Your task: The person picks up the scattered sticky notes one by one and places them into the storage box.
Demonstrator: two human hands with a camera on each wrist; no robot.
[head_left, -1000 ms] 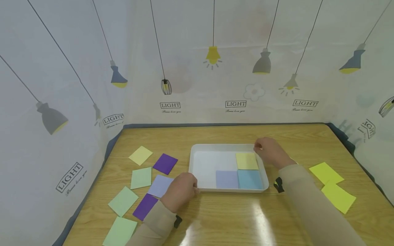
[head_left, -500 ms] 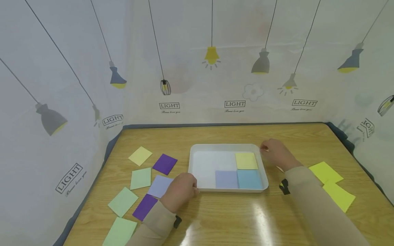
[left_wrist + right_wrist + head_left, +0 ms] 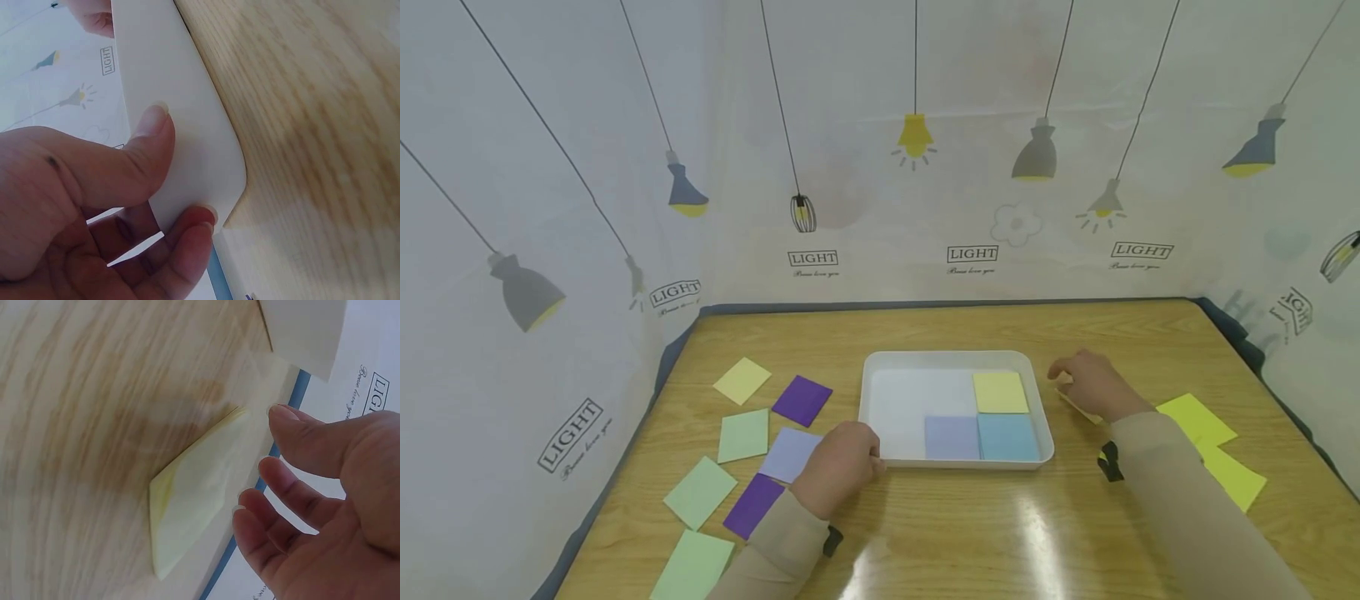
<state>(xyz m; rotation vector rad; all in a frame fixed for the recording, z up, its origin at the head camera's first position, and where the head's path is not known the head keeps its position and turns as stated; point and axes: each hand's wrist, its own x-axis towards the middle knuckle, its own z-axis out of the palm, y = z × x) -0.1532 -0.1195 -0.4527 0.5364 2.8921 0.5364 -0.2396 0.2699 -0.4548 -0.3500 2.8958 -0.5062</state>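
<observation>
My left hand [image 3: 837, 467] grips the near left corner of a white tray [image 3: 902, 400], its thumb on the outer wall in the left wrist view. In the tray lie a pale yellow paper square [image 3: 1001, 392], a light blue one [image 3: 1008, 437] and a lilac one [image 3: 952, 437]. Right of the tray, my right hand [image 3: 1093, 385] hovers with fingers loosely bent and nothing between them. Below it a pale yellow sticky note pad [image 3: 194, 494] lies on the table, mostly hidden by the hand in the head view.
Left of the tray are scattered paper squares: green [image 3: 743, 435], purple [image 3: 802, 400], lilac [image 3: 791, 454] and pale yellow [image 3: 742, 381]. Two bright yellow squares [image 3: 1197, 420] overlap beside the right forearm. A lamp-printed cloth [image 3: 880, 167] surrounds the wooden table [image 3: 970, 533].
My right hand has moved from the tray's far right corner rightward and toward me, over the pale yellow pad. The left hand stays on the tray, which has not moved.
</observation>
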